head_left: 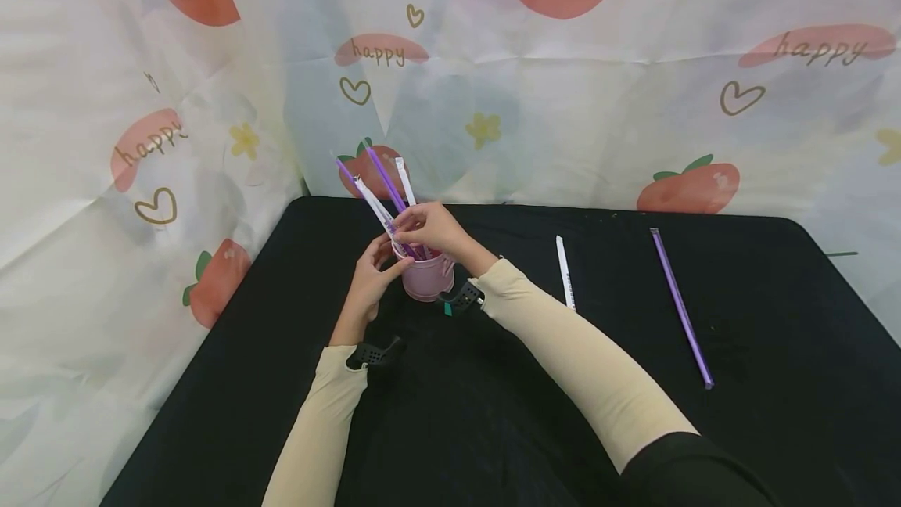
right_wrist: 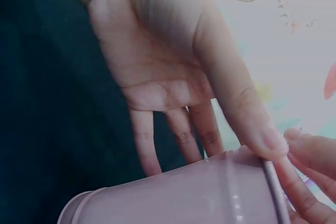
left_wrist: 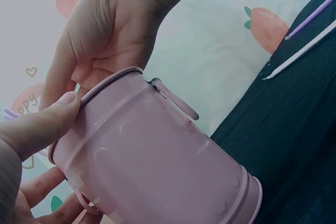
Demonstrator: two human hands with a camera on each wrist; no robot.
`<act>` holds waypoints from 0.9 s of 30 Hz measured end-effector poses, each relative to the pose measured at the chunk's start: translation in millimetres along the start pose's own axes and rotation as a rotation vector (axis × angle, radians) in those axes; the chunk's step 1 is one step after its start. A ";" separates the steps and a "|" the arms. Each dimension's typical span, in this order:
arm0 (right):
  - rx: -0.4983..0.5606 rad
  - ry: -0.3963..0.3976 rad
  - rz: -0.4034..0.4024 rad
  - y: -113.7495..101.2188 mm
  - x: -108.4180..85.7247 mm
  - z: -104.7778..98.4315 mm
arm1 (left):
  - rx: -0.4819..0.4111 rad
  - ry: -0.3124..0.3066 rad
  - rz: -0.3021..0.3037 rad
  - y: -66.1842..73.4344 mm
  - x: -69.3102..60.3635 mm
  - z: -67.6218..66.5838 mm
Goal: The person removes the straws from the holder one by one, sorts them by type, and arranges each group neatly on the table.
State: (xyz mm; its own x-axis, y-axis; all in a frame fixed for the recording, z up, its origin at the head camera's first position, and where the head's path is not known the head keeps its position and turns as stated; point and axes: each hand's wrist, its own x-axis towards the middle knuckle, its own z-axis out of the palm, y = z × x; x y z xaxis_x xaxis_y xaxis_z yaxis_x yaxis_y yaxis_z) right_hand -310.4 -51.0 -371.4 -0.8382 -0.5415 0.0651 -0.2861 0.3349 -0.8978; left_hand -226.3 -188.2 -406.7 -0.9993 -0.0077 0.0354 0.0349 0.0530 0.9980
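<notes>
A small pink bucket (head_left: 427, 278) stands on the black table, holding purple straws (head_left: 385, 178) and white paper-wrapped straws (head_left: 406, 181) that lean out of its mouth. My left hand (head_left: 367, 282) grips the bucket's left side, thumb at the rim (left_wrist: 113, 80) and fingers round the wall near a side handle. Over the mouth, my right hand (head_left: 438, 229) appears to pinch a white paper-wrapped straw (head_left: 373, 202) between thumb and fingertips. In the right wrist view the right thumb (right_wrist: 247, 114) lies by the bucket's rim, and the other fingertips are partly hidden behind the bucket.
To the right on the table lie a white paper-wrapped straw (head_left: 565, 272) and a long purple straw (head_left: 681, 307). A patterned cloth (head_left: 563, 124) hangs behind the table's back edge and along the left. A small green piece (head_left: 448, 309) shows beside the bucket's base.
</notes>
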 end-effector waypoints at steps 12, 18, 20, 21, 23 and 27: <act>-0.076 -0.027 -0.064 -0.9 -3.4 1.2 | 0.007 0.036 0.013 -27.1 15.5 -4.2; -0.068 -0.063 -0.075 -0.3 -4.5 1.5 | -0.007 0.035 0.021 -27.4 16.1 -3.6; -0.071 -0.075 -0.077 -0.4 -4.9 1.4 | -0.006 0.035 0.019 -27.5 15.9 -3.5; -0.072 -0.079 -0.077 -0.3 -4.9 1.3 | -0.007 0.034 0.020 -27.6 15.8 -3.6; -0.071 -0.085 -0.077 0.1 -4.8 1.1 | -0.007 0.033 0.021 -27.3 15.5 -3.4; -0.071 -0.091 -0.073 1.3 -4.2 1.0 | -0.005 0.033 0.019 -27.4 15.5 -3.3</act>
State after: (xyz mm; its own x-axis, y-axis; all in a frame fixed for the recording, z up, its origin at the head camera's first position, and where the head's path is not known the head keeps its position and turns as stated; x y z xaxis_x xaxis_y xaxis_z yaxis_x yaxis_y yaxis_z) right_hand -306.8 -49.1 -373.3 -0.7693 -0.6331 0.0864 -0.3797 0.3442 -0.8587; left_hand -242.7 -193.1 -433.3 -0.9977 -0.0393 0.0558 0.0539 0.0484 0.9974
